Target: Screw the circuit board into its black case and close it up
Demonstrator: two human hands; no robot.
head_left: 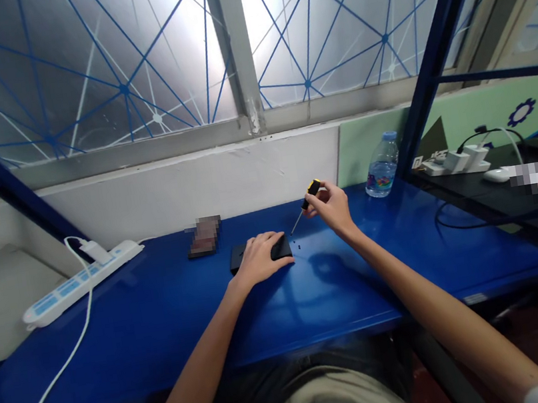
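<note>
A flat black rectangular case [280,247] lies on the blue table. Across its top rests my left hand [260,257], fingers toward the far edge and thumb at the near right corner, gripping it. My right hand [331,205] pinches the black and yellow handle of a screwdriver [306,204]. Its thin shaft slants down to the left, with the tip close to the case's right end. A few tiny dark pieces, apparently screws [299,247], are on the table just right of the case. The part of the case under my left palm is hidden.
A phone-like dark object [205,236], partly blurred, lies behind the case to the left. On the left sits a white power strip [84,283] with a cable. A water bottle [382,166] stands at the back right, near a blue frame post [431,69]. Chargers [465,160] lie beyond it.
</note>
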